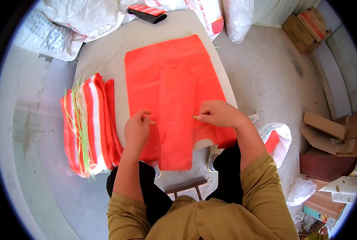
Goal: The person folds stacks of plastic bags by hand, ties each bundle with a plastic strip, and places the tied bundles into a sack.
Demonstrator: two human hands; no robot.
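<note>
A long, narrow folded bundle of red plastic bags point(176, 108) lies lengthwise on a wider red plastic stack point(142, 76). On the bundle's left side, my left hand point(137, 130) is closed, its fingers pinching one end of a thin yellow-green strip point(153, 122). Across from it, my right hand point(218, 113) pinches a short yellow-green end beside the bundle's right edge. The middle of the strip is hidden, seemingly beneath the bundle. Left of my left hand, a pile of red-and-white striped bags point(100, 120) carries loose yellow-green strips point(80, 124) on top.
The beige table point(102, 56) bears all this. White sacks point(82, 18) crowd its far edge, near a black object point(147, 15) with a striped top. Cardboard boxes point(330, 134) and a white plastic bag point(281, 140) stand right. A stool point(186, 186) sits below.
</note>
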